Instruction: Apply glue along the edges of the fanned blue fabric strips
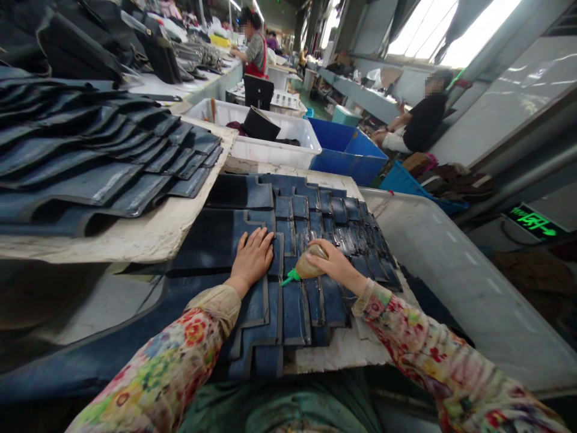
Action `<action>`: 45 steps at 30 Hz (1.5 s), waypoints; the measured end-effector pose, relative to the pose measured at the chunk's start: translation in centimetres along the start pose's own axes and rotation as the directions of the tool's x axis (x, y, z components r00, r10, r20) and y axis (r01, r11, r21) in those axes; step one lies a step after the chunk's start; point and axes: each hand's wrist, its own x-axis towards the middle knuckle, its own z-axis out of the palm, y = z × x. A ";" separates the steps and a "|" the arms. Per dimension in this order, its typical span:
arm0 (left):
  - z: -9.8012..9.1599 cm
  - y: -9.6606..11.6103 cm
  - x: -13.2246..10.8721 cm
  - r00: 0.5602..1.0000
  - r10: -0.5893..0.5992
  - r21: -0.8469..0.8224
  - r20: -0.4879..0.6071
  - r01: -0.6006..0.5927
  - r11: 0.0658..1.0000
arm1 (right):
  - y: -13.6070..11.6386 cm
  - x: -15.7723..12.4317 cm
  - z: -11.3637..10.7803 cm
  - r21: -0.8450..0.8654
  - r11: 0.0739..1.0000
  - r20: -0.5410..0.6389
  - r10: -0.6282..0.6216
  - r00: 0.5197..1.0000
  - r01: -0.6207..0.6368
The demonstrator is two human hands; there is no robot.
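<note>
My left hand (252, 257) lies flat, fingers stretched out, pressing on overlapping dark blue leather pieces (311, 240) fanned out on a white board (347, 349). My right hand (336, 261) grips a small squeeze bottle of amber glue (309, 266) tilted down to the left. Its green nozzle (288, 278) touches the edge of one blue piece just right of my left hand. Both arms wear floral sleeves.
A second board with fanned blue pieces (90, 162) sits raised at the left. White bins (274, 141) and a blue bin (347, 150) stand behind. A grey trough (451, 270) runs along the right. Two other people work farther back.
</note>
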 end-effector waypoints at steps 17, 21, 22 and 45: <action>-0.1 0.1 0.0 1.000 -0.012 -0.025 0.008 0.012 1.000 | -2.3 -3.2 -0.2 0.057 0.997 0.130 0.043 0.991 -0.050; -0.1 0.1 0.0 1.000 -0.013 -0.034 0.007 0.013 0.999 | -3.0 -4.2 -0.5 0.032 1.000 0.116 -0.002 0.993 -0.002; -0.1 0.1 0.0 1.000 -0.012 -0.037 0.009 0.012 0.999 | -3.1 -4.4 -0.6 0.030 0.999 0.135 -0.024 0.991 0.020; -0.3 0.2 0.0 0.999 -0.021 -0.061 0.028 0.023 0.998 | -3.9 -7.0 -0.6 0.038 0.960 0.227 -0.278 0.933 0.277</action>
